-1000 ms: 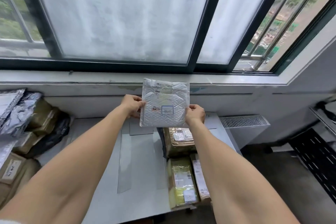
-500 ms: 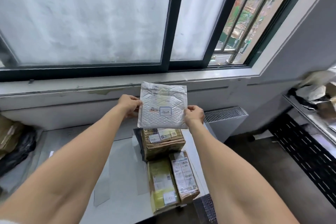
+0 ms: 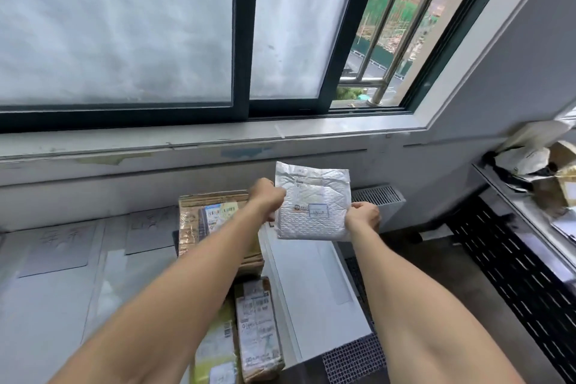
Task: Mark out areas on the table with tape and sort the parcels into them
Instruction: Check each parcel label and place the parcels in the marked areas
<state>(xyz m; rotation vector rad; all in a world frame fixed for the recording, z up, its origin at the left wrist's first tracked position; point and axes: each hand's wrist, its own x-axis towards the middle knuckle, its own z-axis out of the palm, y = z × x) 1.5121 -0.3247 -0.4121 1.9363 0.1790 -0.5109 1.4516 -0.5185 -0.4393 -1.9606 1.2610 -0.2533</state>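
Under the wide dark-framed window [image 3: 243, 40], a pale grey desk [image 3: 46, 305] marked into areas with strips of clear tape [image 3: 318, 274]. Along the middle area, a row of parcels lying flat: a brown cardboard box wrapped in glossy tape [image 3: 199, 221] at the far end, then a narrow brown box with white labels [image 3: 257, 327] beside a yellow-green packet [image 3: 215, 349] nearer the body. Off to the right, well apart from the desk, a dark perforated metal shelf [image 3: 514, 259] with crumpled wrappings on top.

Held upright in the air above the far right of the desk, a white padded bubble mailer with a blue-edged label [image 3: 313, 203], facing the camera and touching nothing below. Left hand [image 3: 268, 198] closed on its left edge, fingers curled and pinching the mailer; right hand [image 3: 363, 217] the same at the lower right corner, thumb in front, other fingers hidden behind.

Likely step: reading the label, then choosing an area. Risks from here: set down carelessly, the mailer could straddle a tape line or ride up on the neighbouring boxes, leaving its area unclear. Placed too far right, it could slide off the desk edge, the padded skin looking slick. A misread label would send it to the wrong area.
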